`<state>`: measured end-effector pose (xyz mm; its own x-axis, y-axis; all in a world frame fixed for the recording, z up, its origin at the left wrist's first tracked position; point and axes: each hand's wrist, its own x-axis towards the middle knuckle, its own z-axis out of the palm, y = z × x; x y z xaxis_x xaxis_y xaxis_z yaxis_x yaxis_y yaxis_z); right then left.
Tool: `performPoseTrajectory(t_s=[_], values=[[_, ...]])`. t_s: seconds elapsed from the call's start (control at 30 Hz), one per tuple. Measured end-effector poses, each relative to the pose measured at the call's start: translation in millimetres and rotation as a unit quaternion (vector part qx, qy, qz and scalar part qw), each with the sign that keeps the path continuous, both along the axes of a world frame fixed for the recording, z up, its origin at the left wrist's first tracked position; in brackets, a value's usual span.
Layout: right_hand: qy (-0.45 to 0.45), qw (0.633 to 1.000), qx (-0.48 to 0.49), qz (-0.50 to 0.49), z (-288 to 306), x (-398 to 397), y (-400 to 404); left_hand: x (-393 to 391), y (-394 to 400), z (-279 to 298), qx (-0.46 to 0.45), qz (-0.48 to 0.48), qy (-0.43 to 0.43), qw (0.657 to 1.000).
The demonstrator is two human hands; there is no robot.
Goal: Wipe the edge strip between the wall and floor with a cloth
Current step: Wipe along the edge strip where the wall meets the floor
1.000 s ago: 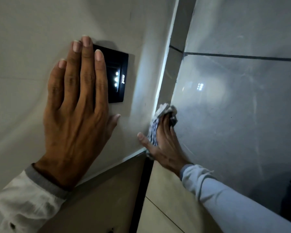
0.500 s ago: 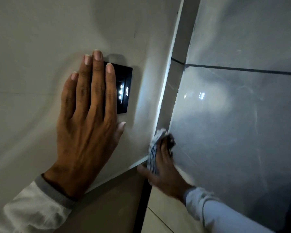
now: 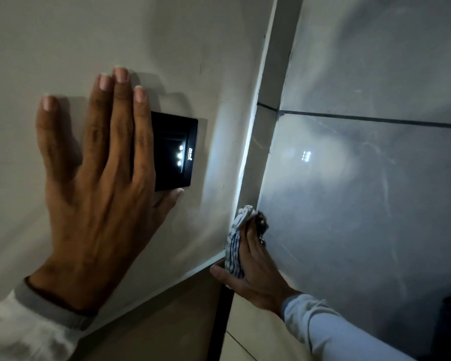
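Observation:
A grey edge strip runs between the pale wall and the glossy grey floor tiles. My right hand is shut on a bunched white cloth with blue stripes and presses it against the lower stretch of the strip, near the wall's corner. My left hand lies flat on the wall with fingers spread, holding nothing. It covers the left part of a black wall light.
The black wall light has three lit LEDs, and their glare reflects off the floor tile. A dark grout line crosses the floor. A beige surface with a dark gap lies below the wall corner.
My right hand with the cloth has slid back along the strip toward the wall corner. My left hand has shifted to the left on the wall, uncovering more of the light.

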<state>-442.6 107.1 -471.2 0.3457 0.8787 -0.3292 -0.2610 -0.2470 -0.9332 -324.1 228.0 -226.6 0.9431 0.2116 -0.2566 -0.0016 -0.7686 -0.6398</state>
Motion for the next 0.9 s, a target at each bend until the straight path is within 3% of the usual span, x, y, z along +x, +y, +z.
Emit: performPoseTrajectory(t_s=[0.17,0.4,0.53,0.67,0.8,0.9], values=[[0.018,0.996,0.004,-0.089,0.2,63.9,13.6,-3.6,16.2,-5.8,0.013,-0.021,0.002,1.0],[-0.014,0.976,-0.039,-0.212,-4.1,238.6,46.2,2.5,21.0,-14.5,0.034,-0.059,-0.03,0.997],[0.031,0.976,-0.015,-0.217,11.5,152.5,37.7,9.4,16.2,-12.8,0.044,-0.07,-0.035,0.996],[0.082,0.993,0.004,-0.083,20.3,29.3,2.9,16.1,8.1,-15.5,0.053,-0.069,-0.032,0.996],[0.092,0.974,-0.021,-0.206,22.0,86.1,28.1,13.8,0.7,-17.6,0.085,-0.07,-0.021,0.994],[0.017,0.971,-0.022,-0.238,16.0,176.6,38.2,20.1,-11.0,-30.8,0.103,-0.051,-0.008,0.993]])
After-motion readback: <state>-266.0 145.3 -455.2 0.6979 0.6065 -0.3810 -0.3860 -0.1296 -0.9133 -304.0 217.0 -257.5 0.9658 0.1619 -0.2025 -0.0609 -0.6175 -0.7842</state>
